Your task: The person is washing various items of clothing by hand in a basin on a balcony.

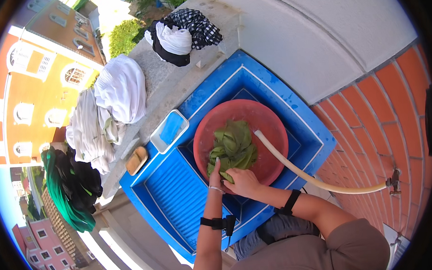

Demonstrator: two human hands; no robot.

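A wet-looking olive-green cloth (233, 145) lies bunched in a red plastic basin (273, 132). My right hand (243, 181) is closed on the cloth's near edge, fingers curled over a fold. Close beside it, my left hand (215, 174) grips the cloth's near left side, its fingers partly hidden by the fabric. Both hands are just inside the basin's near rim. A cream hose (319, 181) reaches over the basin's right side, with its open end above the inside.
The basin stands in a blue laundry sink (291, 100) with a ribbed washboard (172, 192) at left. On its edge are a white tray (158, 146) holding something blue and a soap dish (136, 160). Clothes (120, 88) lie along the ledge. A tap (394, 181) juts from the brick wall.
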